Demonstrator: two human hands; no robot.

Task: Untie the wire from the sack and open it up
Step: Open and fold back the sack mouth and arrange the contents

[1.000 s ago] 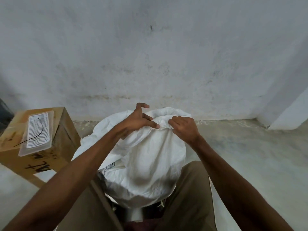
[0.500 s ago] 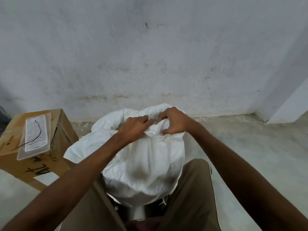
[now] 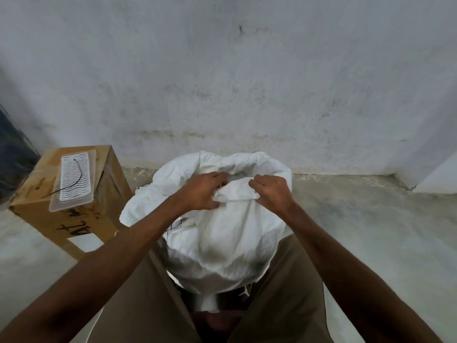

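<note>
A white woven sack point(image 3: 222, 243) stands between my knees, its mouth partly spread with a dark gap showing at the top. My left hand point(image 3: 202, 191) grips the near rim of the sack on the left side. My right hand point(image 3: 272, 194) pinches the same folded rim on the right. A thin black wire point(image 3: 74, 177) lies on a clear plastic tray point(image 3: 74, 179) on top of a cardboard box, apart from the sack.
The cardboard box point(image 3: 81, 214) stands at the left, close to the sack. A grey plastered wall point(image 3: 235, 82) rises right behind the sack. Bare concrete floor point(image 3: 371, 231) spreads to the right. Something dark point(image 3: 12, 157) sits at the far left edge.
My hands have moved apart along the rim, and the sack's mouth has widened, showing a dark opening. Earlier they were pinched close together at the top.
</note>
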